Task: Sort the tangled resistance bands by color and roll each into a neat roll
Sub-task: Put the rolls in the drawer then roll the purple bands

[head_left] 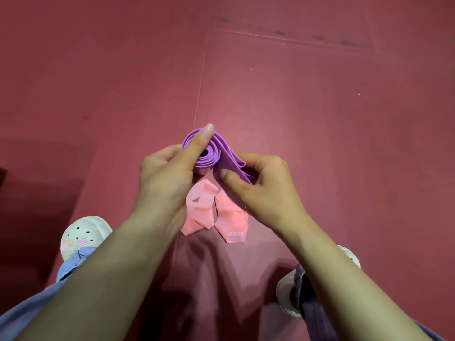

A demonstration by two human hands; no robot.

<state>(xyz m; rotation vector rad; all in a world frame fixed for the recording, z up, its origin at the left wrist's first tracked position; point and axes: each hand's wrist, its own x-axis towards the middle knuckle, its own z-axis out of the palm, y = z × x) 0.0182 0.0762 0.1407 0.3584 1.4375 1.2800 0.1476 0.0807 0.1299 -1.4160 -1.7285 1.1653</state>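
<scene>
Purple band point(216, 153): partly rolled up, held in the air above the red floor mat point(320, 119).
Left hand point(170, 173): holds the rolled part.
Right hand point(261, 183): pinches the loose tail.
Pink band point(211, 212): lies crumpled on the mat, under the hands.

purple band point(222, 153): smooth, thin rubbery sheet — soft satin sheen on the coil
pink band point(208, 210): same thin elastic sheet, creased, faintly glossy
floor mat point(320, 119): matt, finely grained — scuffed in places
clog point(81, 236): smooth moulded plastic
trousers point(71, 264): matt woven cloth
</scene>
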